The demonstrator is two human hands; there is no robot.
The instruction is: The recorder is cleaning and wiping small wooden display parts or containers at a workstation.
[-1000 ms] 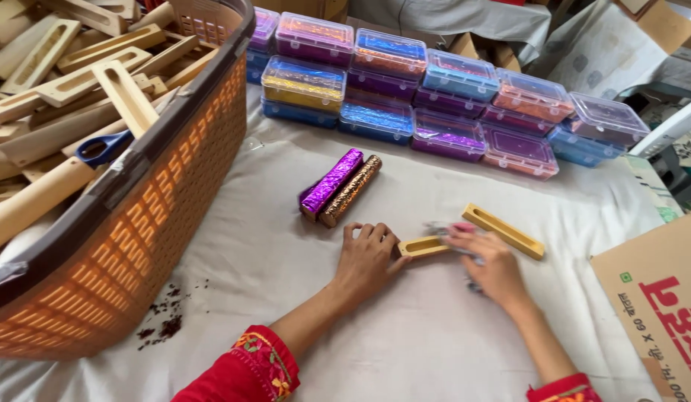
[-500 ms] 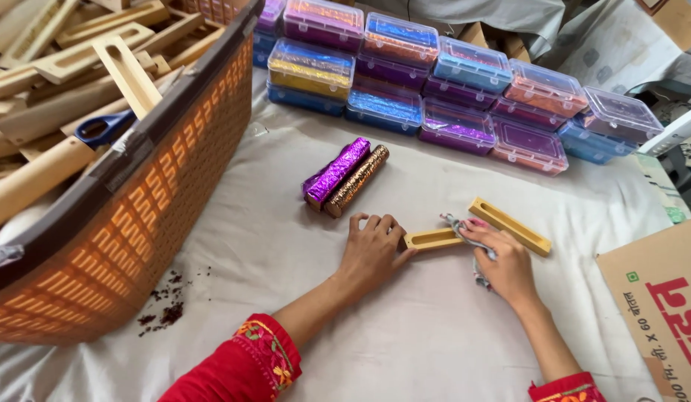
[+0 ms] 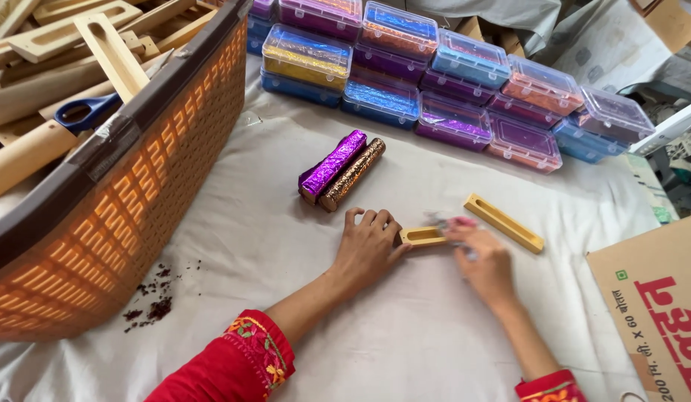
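Left hand (image 3: 369, 246) pins one slotted wooden piece (image 3: 423, 237); blurred right hand (image 3: 485, 260) pinches something small; second wooden piece (image 3: 504, 222) and two foil rolls (image 3: 340, 170) lie nearby.

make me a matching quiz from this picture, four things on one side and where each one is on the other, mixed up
Things:
1. purple foil roll
2. blue-handled scissors
3. slotted wooden piece
4. dark crumbs

Places:
A. on the white cloth beside the foot of the orange basket
B. between the left hand and the right hand
C. in the basket among the wooden pieces
D. against a bronze roll, in front of the stacked plastic boxes

Pairs: 1-D, 2-C, 3-B, 4-A
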